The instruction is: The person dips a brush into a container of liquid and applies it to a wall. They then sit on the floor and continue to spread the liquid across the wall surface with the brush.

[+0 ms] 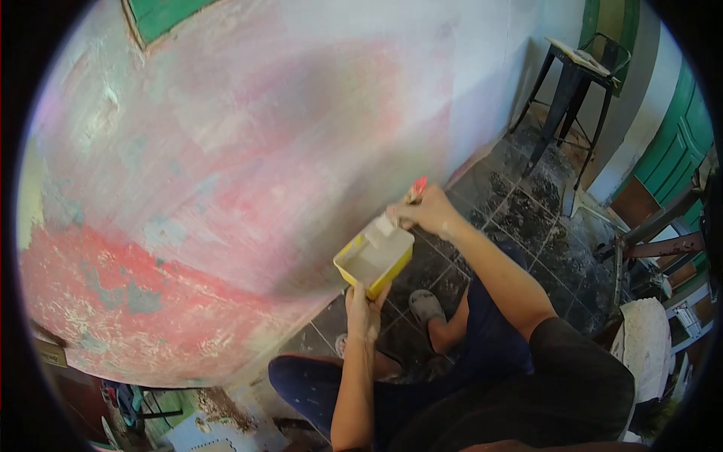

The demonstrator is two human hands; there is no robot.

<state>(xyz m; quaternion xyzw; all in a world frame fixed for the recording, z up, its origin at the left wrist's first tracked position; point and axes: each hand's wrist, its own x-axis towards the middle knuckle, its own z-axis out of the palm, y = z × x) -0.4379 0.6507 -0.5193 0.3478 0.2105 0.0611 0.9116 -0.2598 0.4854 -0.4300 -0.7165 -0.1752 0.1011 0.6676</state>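
My left hand (364, 310) grips the near end of a yellow rectangular tub (392, 273), thumb at its rim and fingers around the underside. Pale greyish-white paint (363, 265) lies in the tub. My right hand (432, 214) is closed around a paintbrush (382, 230), whose red handle end sticks up past the fist. The brush's whitish, paint-covered head overlaps the far rim of the tub in this view. Just beyond both hands stands the wall (248, 173), patchy with pink, red and whitish areas.
A black metal stool (574, 79) with something flat on its seat stands by the wall at the far right. Dark, stained floor tiles (520, 218) lie beneath. Green doors (681, 128) and piled furniture line the right. Assorted items (139, 403) sit at lower left.
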